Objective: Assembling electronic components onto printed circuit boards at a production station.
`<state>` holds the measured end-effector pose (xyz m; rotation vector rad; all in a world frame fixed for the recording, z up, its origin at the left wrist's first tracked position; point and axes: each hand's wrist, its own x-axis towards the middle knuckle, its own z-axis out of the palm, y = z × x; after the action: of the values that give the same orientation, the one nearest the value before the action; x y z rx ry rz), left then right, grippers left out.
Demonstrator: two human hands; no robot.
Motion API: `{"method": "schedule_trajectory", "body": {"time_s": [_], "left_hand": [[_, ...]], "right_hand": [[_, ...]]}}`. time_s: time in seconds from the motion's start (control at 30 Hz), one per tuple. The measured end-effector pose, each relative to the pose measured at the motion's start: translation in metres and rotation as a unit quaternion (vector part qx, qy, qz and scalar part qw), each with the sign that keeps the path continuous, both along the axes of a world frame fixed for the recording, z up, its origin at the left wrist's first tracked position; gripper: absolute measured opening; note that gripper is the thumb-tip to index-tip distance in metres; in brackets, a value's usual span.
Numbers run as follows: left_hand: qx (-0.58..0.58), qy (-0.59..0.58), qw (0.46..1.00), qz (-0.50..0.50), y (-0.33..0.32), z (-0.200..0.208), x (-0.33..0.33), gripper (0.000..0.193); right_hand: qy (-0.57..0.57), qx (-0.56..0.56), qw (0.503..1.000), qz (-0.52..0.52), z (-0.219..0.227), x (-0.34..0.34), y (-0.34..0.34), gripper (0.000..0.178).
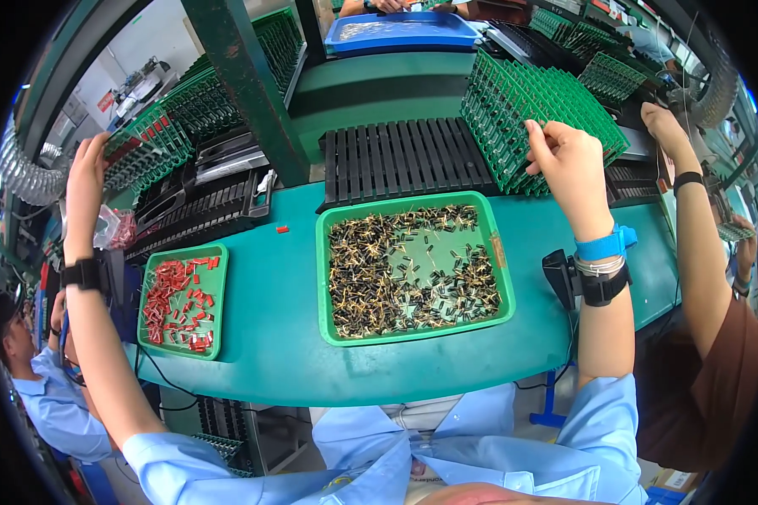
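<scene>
My left hand (87, 168) is raised at the far left, beside a green circuit board (160, 139) with red parts on it. Its fingers are closed together; what they hold, if anything, is hidden. My right hand (577, 164) is in front of a leaning row of green circuit boards (514, 109), with thumb and fingers bent into a pinch. Anything in that pinch is too small to make out. Between my arms, a green tray (413, 339) holds many black cylindrical parts (358, 278) with long leads. A smaller green tray (219, 290) contains red parts (173, 295).
A black slotted rack (408, 160) stands behind the large tray. One red piece (282, 229) lies loose on the green table (396, 374). A green post (248, 84) rises at the back left. Across the bench is a blue tray (400, 32). Another person's arm (691, 194) reaches in at right.
</scene>
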<state>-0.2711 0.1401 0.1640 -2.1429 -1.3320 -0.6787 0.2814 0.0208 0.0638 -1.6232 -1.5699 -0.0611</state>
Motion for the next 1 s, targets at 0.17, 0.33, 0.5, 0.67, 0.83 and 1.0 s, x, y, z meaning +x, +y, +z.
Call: {"method": "schedule_trajectory", "body": {"time_s": [0.17, 0.33, 0.5, 0.67, 0.83, 1.0], "left_hand": [[0.044, 0.006, 0.999, -0.013, -0.073, -0.002, 0.027, 0.023], [0.033, -0.014, 0.999, -0.034, -0.143, -0.009, 0.064, 0.021], [0.007, 0.002, 0.997, -0.082, -0.194, -0.006, 0.129, 0.019], [0.001, -0.048, 0.973, -0.227, -0.196, -0.019, 0.172, 0.022], [0.011, -0.121, 0.931, -0.344, -0.188, -0.019, 0.207, 0.028], [0.073, -0.103, 0.906, -0.405, -0.17, -0.035, 0.229, 0.029]], "right_hand": [[0.024, -0.015, 1.0, 0.003, 0.005, 0.0, -0.002, 0.035], [-0.028, -0.09, 0.994, -0.051, 0.019, -0.002, -0.01, 0.04], [-0.121, -0.068, 0.985, -0.098, 0.019, -0.001, -0.017, 0.046], [-0.196, 0.048, 0.97, -0.134, 0.025, -0.002, -0.036, 0.048], [0.239, -0.297, 0.886, 0.266, 0.035, -0.055, -0.052, 0.043], [0.446, -0.375, 0.666, 0.466, 0.008, -0.064, -0.038, 0.045]]}}
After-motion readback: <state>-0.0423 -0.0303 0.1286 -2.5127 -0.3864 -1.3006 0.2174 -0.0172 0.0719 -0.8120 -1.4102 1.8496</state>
